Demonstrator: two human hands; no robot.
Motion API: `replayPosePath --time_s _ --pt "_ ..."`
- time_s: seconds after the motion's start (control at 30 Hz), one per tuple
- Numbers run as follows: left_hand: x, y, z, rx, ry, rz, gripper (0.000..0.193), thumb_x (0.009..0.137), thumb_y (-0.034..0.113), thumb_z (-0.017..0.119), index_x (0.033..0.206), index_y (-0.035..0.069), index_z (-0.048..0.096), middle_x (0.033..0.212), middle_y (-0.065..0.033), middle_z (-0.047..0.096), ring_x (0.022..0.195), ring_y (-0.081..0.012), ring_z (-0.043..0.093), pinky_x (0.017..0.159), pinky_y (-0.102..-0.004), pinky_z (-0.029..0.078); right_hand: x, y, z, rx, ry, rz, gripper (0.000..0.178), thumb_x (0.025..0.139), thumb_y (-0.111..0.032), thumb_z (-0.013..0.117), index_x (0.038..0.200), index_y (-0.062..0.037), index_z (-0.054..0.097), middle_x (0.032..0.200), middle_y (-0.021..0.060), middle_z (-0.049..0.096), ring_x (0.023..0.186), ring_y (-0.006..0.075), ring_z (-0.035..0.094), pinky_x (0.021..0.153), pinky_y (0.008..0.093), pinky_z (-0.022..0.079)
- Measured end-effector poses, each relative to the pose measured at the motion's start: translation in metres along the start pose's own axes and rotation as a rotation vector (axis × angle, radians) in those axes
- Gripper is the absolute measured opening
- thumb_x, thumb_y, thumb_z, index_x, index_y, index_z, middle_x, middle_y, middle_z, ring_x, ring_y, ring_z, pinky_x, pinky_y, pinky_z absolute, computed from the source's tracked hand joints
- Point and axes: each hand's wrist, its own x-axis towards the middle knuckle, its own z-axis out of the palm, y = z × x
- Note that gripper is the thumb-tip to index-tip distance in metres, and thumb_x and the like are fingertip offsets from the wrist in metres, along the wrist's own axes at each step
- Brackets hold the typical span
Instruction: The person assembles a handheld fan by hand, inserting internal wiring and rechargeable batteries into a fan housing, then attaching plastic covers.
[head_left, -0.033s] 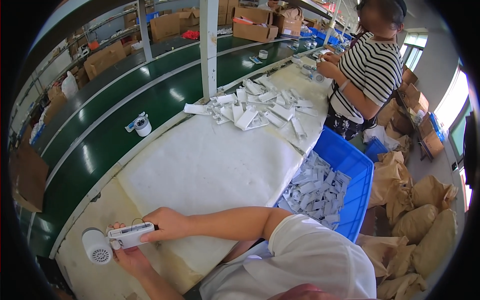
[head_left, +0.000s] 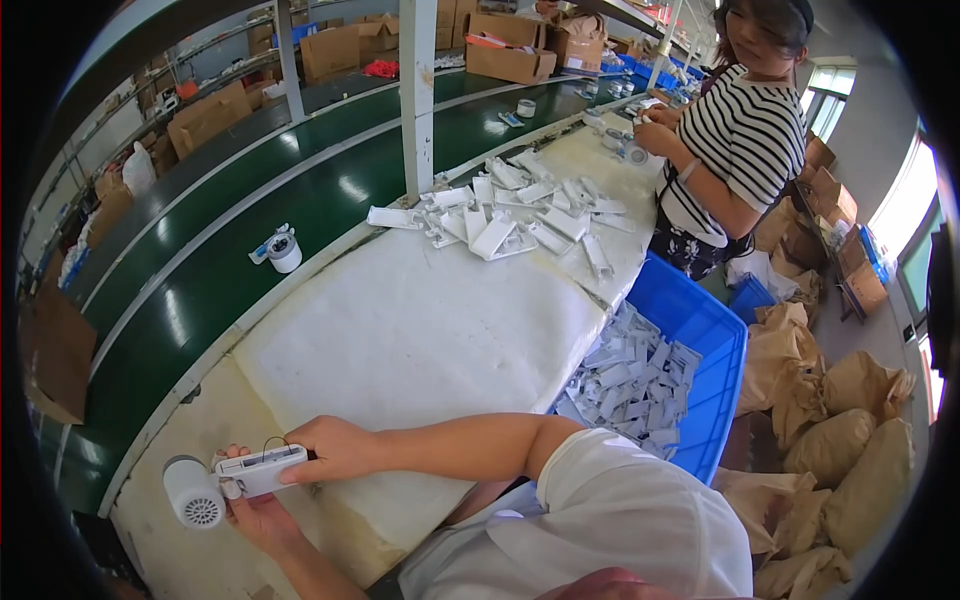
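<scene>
A white hair dryer [head_left: 258,472], its handle lying open lengthwise with a thin dark wire looping out, is held low over the near left of the table. Its round barrel [head_left: 193,492] has a slotted grille at the end. My left hand [head_left: 262,520] is closed around the handle near the barrel, fingertips showing behind it. The thumb and fingers of my right hand [head_left: 335,450] grip the handle's other end. A heap of white plastic handle shells [head_left: 490,236] lies farther up the table.
A blue bin [head_left: 728,355] with many grey-white plastic parts stands right of the table [head_left: 420,330]. On the left runs a green conveyor belt [head_left: 200,275] carrying a partly built dryer [head_left: 284,252]. A white post [head_left: 418,100] rises beyond the table. A co-worker [head_left: 735,150] in stripes stands at far right, near brown sacks [head_left: 865,450].
The co-worker's head has lifted and turned this way. My hands and the hair dryer stay almost in place.
</scene>
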Motion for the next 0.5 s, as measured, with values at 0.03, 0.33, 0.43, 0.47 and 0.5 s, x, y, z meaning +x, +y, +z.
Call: replayPosePath --time_s 0.03,0.33,0.43,0.47,0.5 --pt "0.0 0.0 0.001 0.001 0.001 -0.002 0.039 0.09 0.019 0.047 0.122 -0.004 0.043 0.119 -0.0154 0.052 0.108 -0.024 0.051 0.096 -0.0377 0.041 0.0 -0.001 -0.001 0.089 -0.034 0.048 0.042 0.078 -0.042 0.061 0.075 -0.0008 0.054 0.066 0.0174 0.057 0.062 0.0312 0.055 0.06 0.0373 0.044" --pt "0.002 0.0 0.01 0.011 0.044 -0.072 0.039 0.089 0.021 0.051 0.119 -0.004 0.046 0.111 -0.0149 0.057 0.103 -0.0263 0.055 0.093 -0.0381 0.044 0.002 0.009 0.011 0.333 -0.069 0.054 0.041 0.08 -0.041 0.061 0.082 -0.0007 0.052 0.068 0.0115 0.057 0.063 0.0206 0.055 0.06 0.0334 0.044" --pt "0.002 0.001 0.012 0.028 0.11 -0.088 0.039 0.088 0.021 0.053 0.117 -0.005 0.046 0.106 -0.0135 0.058 0.101 -0.0265 0.056 0.092 -0.0388 0.045 0.003 0.002 0.002 0.271 -0.152 0.111 0.042 0.078 -0.042 0.061 0.08 -0.0006 0.054 0.067 0.013 0.059 0.064 0.0254 0.058 0.062 0.0355 0.045" --pt "0.002 0.001 0.011 0.037 0.129 -0.102 0.04 0.088 0.022 0.053 0.117 -0.005 0.046 0.104 -0.0132 0.058 0.1 -0.0264 0.056 0.092 -0.0388 0.045 0.003 -0.002 -0.001 0.21 -0.233 0.164 0.042 0.076 -0.042 0.062 0.08 -0.0004 0.056 0.068 0.0136 0.061 0.066 0.0282 0.06 0.064 0.0363 0.047" --pt "0.002 0.002 0.01 0.045 0.149 -0.116 0.041 0.088 0.023 0.054 0.117 -0.005 0.046 0.103 -0.0129 0.058 0.099 -0.0264 0.056 0.091 -0.0389 0.045 0.004 -0.004 -0.001 0.217 -0.238 0.167 0.042 0.076 -0.042 0.062 0.08 -0.0004 0.056 0.068 0.0136 0.061 0.066 0.0282 0.06 0.064 0.0363 0.047"
